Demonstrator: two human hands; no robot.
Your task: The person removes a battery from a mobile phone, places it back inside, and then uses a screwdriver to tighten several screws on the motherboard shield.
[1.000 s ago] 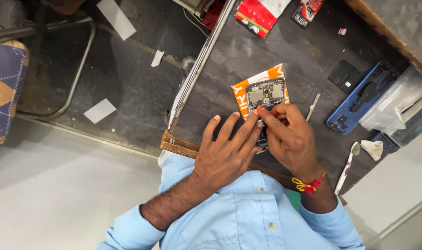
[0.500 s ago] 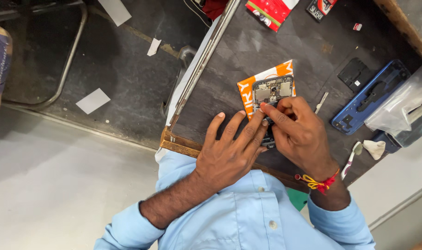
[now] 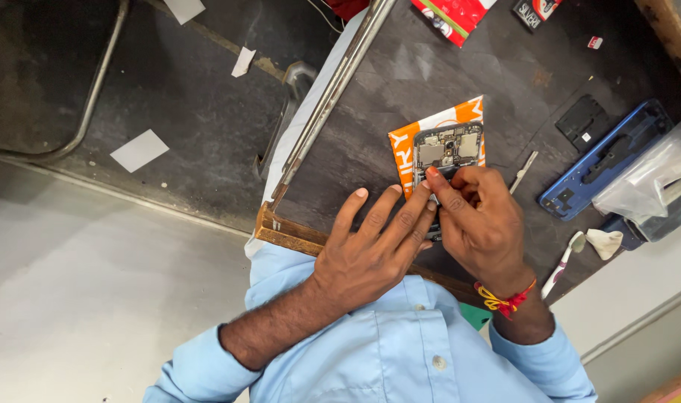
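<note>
- On the dark counter (image 3: 400, 82), an opened phone (image 3: 446, 149) lay on an orange and white packet (image 3: 405, 153).
- The left hand (image 3: 370, 250) lay flat, fingers spread, pressing the phone's near end.
- The right hand (image 3: 479, 220) pinched the phone's lower edge.
- A blue phone cover (image 3: 605, 160) lay well apart.

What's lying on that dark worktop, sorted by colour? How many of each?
Orange: 1, the orange-and-white packet under the opened phone
Blue: 1, the blue phone back shell
Red: 1, the red packet at the far edge
Black: 1, the flat black square part
Grey: 1, the opened phone with bare circuit boards under both hands
Total: 5
</note>
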